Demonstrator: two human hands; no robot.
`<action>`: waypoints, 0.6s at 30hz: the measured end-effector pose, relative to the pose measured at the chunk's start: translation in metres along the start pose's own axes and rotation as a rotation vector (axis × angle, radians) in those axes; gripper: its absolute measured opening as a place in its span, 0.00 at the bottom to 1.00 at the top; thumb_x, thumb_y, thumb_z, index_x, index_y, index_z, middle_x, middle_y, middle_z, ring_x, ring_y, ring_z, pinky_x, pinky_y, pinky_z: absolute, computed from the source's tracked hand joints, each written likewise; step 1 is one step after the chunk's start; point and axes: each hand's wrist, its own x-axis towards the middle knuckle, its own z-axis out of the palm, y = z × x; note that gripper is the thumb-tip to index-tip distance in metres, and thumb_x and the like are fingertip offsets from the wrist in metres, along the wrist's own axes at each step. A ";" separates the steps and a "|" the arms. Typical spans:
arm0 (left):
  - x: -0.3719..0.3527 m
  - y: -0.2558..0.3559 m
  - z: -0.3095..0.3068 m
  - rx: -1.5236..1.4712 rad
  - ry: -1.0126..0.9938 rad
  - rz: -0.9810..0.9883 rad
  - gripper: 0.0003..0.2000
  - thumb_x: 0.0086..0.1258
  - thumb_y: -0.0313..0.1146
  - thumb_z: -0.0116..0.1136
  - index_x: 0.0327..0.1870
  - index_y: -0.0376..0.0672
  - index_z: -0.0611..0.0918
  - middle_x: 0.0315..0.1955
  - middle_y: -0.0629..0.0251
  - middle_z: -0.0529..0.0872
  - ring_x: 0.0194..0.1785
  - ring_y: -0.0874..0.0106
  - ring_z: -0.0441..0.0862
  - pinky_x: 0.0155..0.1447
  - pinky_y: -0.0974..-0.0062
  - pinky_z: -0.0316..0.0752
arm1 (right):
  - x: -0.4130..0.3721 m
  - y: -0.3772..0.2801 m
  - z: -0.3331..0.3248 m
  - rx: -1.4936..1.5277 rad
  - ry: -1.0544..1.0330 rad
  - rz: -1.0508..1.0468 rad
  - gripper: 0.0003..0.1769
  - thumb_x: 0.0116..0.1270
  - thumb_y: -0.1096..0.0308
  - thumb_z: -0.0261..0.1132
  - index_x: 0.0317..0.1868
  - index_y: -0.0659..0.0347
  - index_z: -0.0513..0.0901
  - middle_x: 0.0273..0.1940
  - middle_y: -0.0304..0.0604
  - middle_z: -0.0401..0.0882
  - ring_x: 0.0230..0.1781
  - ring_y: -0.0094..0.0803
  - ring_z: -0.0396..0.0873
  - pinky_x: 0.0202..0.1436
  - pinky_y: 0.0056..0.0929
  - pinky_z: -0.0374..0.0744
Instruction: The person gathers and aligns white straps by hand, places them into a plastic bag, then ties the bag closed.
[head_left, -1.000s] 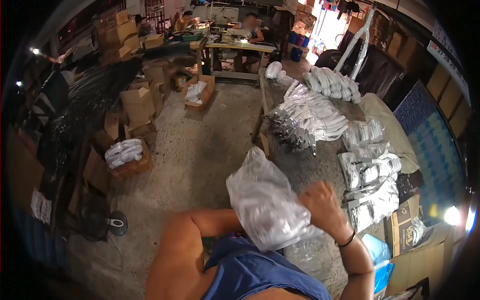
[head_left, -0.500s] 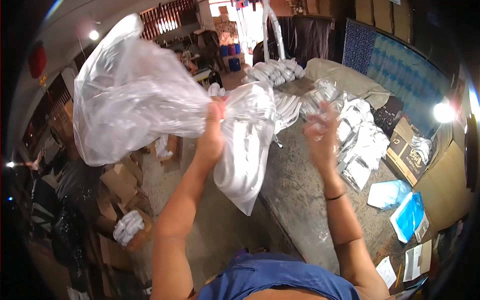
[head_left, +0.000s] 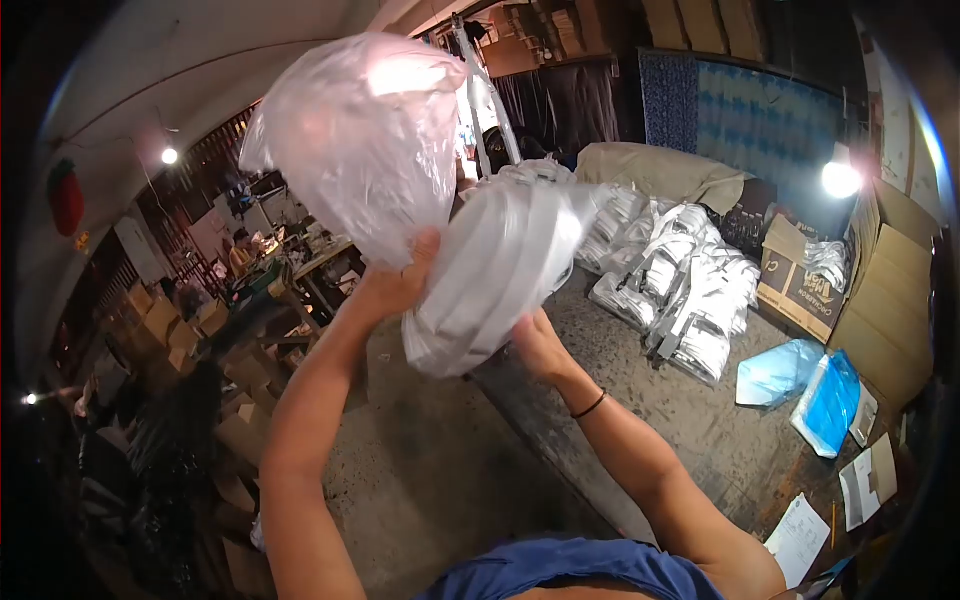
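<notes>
My left hand (head_left: 395,285) is closed around the gathered neck of a clear plastic bag (head_left: 350,150). Above the fist the bag's empty upper part balloons out. On the other side of the grip, its filled end bulges with white, band-like coiled items (head_left: 490,275) whose exact kind I cannot make out. My right hand (head_left: 540,345) touches the lower right side of that filled end, its fingers mostly hidden by the bag. The bag is held up in the air over the near edge of a grey worktable (head_left: 600,400).
Piles of white packed bundles (head_left: 690,270) lie on the table at right. Beyond them stands an open cardboard box (head_left: 800,280). Blue plastic packs (head_left: 828,405) and papers (head_left: 800,540) are near the right edge. Cardboard pieces (head_left: 165,320) clutter the left side.
My right hand has come left from over the table to the bag's filled end. That end has swung up and right, and the loose upper part now stands more upright. The view has turned slightly.
</notes>
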 end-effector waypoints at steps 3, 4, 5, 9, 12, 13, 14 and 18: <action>0.016 0.000 -0.002 -0.066 0.122 -0.050 0.31 0.74 0.58 0.39 0.52 0.33 0.77 0.49 0.48 0.80 0.56 0.56 0.75 0.62 0.65 0.65 | 0.020 -0.003 0.017 0.456 0.117 0.054 0.39 0.74 0.42 0.44 0.72 0.64 0.50 0.68 0.49 0.62 0.68 0.41 0.63 0.69 0.41 0.64; 0.019 0.007 -0.004 -0.104 0.183 -0.080 0.33 0.73 0.59 0.40 0.57 0.32 0.76 0.53 0.46 0.79 0.60 0.55 0.74 0.66 0.67 0.63 | 0.023 -0.009 0.017 0.454 0.118 0.048 0.39 0.74 0.42 0.44 0.72 0.64 0.50 0.68 0.49 0.62 0.68 0.41 0.63 0.69 0.41 0.64; 0.019 0.019 -0.010 -0.138 0.129 -0.182 0.34 0.72 0.58 0.43 0.62 0.31 0.71 0.57 0.44 0.76 0.64 0.53 0.70 0.68 0.69 0.61 | 0.024 -0.016 0.018 0.482 0.114 0.096 0.39 0.75 0.43 0.44 0.73 0.62 0.46 0.68 0.48 0.62 0.67 0.42 0.64 0.68 0.41 0.66; 0.034 0.016 -0.007 -0.175 0.064 -0.495 0.33 0.73 0.56 0.42 0.62 0.31 0.71 0.60 0.44 0.74 0.66 0.55 0.68 0.68 0.69 0.60 | 0.016 -0.047 0.025 0.328 0.113 0.121 0.52 0.68 0.40 0.54 0.74 0.60 0.33 0.71 0.52 0.47 0.69 0.46 0.55 0.67 0.39 0.65; 0.037 0.022 0.012 -0.269 0.119 -0.447 0.33 0.73 0.58 0.38 0.60 0.31 0.73 0.60 0.42 0.74 0.67 0.53 0.67 0.69 0.68 0.59 | 0.019 -0.014 0.018 0.072 0.170 -0.184 0.56 0.66 0.40 0.56 0.73 0.63 0.28 0.72 0.55 0.42 0.74 0.45 0.45 0.73 0.38 0.53; 0.037 0.030 0.014 -0.205 0.076 -0.474 0.34 0.73 0.58 0.36 0.61 0.32 0.73 0.60 0.41 0.73 0.67 0.52 0.66 0.70 0.68 0.58 | 0.017 -0.016 0.021 0.104 0.235 -0.155 0.58 0.65 0.42 0.58 0.73 0.66 0.28 0.72 0.56 0.38 0.74 0.44 0.41 0.74 0.35 0.46; 0.036 0.038 0.015 -0.142 0.031 -0.501 0.35 0.73 0.59 0.35 0.61 0.32 0.73 0.61 0.40 0.72 0.68 0.51 0.65 0.70 0.67 0.57 | 0.015 -0.020 0.023 0.104 0.238 -0.145 0.58 0.65 0.42 0.58 0.73 0.66 0.28 0.72 0.56 0.38 0.74 0.44 0.41 0.74 0.35 0.46; 0.033 0.033 0.027 -0.060 0.064 -0.474 0.31 0.74 0.54 0.39 0.64 0.34 0.69 0.59 0.38 0.72 0.66 0.47 0.66 0.70 0.65 0.58 | 0.007 -0.021 0.025 0.251 0.312 -0.118 0.55 0.66 0.43 0.58 0.74 0.63 0.31 0.73 0.52 0.41 0.74 0.42 0.44 0.74 0.35 0.50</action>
